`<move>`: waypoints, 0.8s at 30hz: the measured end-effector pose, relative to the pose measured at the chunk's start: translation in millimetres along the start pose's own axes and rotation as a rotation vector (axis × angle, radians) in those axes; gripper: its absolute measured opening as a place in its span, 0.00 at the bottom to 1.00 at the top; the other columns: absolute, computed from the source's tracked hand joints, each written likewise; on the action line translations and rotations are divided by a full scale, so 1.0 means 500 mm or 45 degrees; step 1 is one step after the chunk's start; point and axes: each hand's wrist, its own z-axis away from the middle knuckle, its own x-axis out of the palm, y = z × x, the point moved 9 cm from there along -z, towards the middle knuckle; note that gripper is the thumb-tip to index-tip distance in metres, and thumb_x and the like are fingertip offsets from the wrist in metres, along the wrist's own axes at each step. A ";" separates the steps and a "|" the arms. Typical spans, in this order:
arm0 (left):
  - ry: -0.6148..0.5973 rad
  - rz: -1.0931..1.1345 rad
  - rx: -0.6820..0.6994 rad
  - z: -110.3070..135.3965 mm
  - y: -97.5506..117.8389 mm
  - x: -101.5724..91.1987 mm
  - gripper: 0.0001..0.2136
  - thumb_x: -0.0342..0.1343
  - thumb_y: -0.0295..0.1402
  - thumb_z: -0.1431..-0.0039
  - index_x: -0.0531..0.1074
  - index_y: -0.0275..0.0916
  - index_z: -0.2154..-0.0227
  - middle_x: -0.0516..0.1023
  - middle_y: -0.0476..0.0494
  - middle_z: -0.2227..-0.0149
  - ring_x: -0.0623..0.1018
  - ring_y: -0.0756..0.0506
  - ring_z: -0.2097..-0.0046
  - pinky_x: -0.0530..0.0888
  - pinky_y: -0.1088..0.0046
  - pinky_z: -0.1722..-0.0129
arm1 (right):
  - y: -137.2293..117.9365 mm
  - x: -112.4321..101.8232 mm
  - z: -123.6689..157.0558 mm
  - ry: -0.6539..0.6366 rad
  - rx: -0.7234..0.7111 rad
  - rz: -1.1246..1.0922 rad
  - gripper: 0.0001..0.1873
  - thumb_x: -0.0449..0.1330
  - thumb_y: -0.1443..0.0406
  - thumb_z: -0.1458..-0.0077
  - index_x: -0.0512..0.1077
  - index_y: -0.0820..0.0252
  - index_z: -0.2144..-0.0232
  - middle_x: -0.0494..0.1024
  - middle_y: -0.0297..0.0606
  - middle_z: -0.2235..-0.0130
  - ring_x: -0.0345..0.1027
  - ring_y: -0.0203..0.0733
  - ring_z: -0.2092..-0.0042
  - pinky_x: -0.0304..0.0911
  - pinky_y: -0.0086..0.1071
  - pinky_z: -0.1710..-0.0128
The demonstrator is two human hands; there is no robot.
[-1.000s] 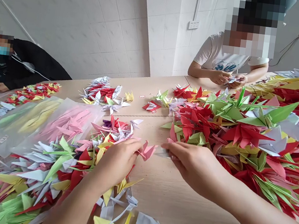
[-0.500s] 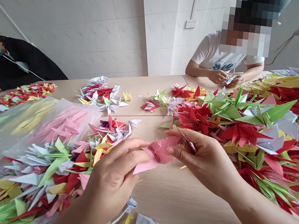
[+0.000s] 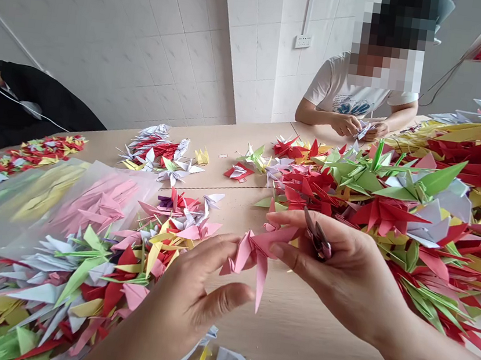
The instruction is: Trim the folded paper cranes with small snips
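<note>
A pink paper crane (image 3: pixel 258 251) hangs between my two hands above the wooden table (image 3: pixel 291 338). My right hand (image 3: pixel 343 274) pinches its right wing with thumb and forefinger, and a small dark metal tool (image 3: pixel 319 241) lies tucked in the same hand. My left hand (image 3: pixel 190 302) sits just left of the crane, forefinger touching its left wing, thumb stretched out below. A heap of red, green and yellow cranes (image 3: pixel 414 225) lies right of my hands. Another mixed heap (image 3: pixel 89 266) lies left of them.
Clear plastic bags of pink and yellow cranes (image 3: pixel 67 199) lie at the left. Small crane piles (image 3: pixel 160 150) dot the far table. A person in a white shirt (image 3: pixel 356 95) folds paper opposite. Another person in black (image 3: pixel 25 107) sits at the far left.
Both hands lifted the pink crane off the table and spread its wings. My left hand slid lower and loosened its hold; my right hand kept its pinch and the tool.
</note>
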 end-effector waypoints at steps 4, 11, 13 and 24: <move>0.134 0.208 -0.075 0.000 -0.015 -0.011 0.08 0.54 0.36 0.31 0.78 0.49 0.55 0.80 0.50 0.59 0.78 0.48 0.58 0.72 0.77 0.57 | 0.010 0.004 0.003 -0.007 0.011 -0.040 0.16 0.64 0.66 0.43 0.79 0.51 0.51 0.83 0.30 0.66 0.73 0.34 0.69 0.69 0.26 0.68; 0.274 0.455 -0.122 -0.001 -0.017 -0.015 0.07 0.62 0.33 0.37 0.76 0.43 0.71 0.75 0.52 0.72 0.73 0.51 0.69 0.71 0.79 0.68 | 0.039 0.026 0.008 -0.110 0.187 -0.125 0.37 0.69 0.63 0.49 0.65 0.52 0.38 0.76 0.30 0.71 0.67 0.38 0.72 0.63 0.30 0.74; 0.257 0.438 -0.127 0.000 -0.017 -0.011 0.06 0.62 0.33 0.37 0.76 0.44 0.71 0.77 0.52 0.69 0.76 0.49 0.65 0.72 0.78 0.63 | 0.043 0.033 0.011 -0.129 0.220 -0.166 0.37 0.68 0.65 0.50 0.64 0.51 0.38 0.76 0.30 0.71 0.68 0.39 0.70 0.65 0.31 0.72; 0.330 0.344 -0.250 0.006 -0.053 -0.021 0.05 0.62 0.33 0.37 0.76 0.42 0.70 0.73 0.53 0.72 0.68 0.52 0.71 0.65 0.80 0.72 | 0.061 0.053 0.012 -0.179 0.389 -0.610 0.24 0.71 0.67 0.50 0.68 0.55 0.52 0.80 0.27 0.75 0.71 0.35 0.70 0.67 0.30 0.65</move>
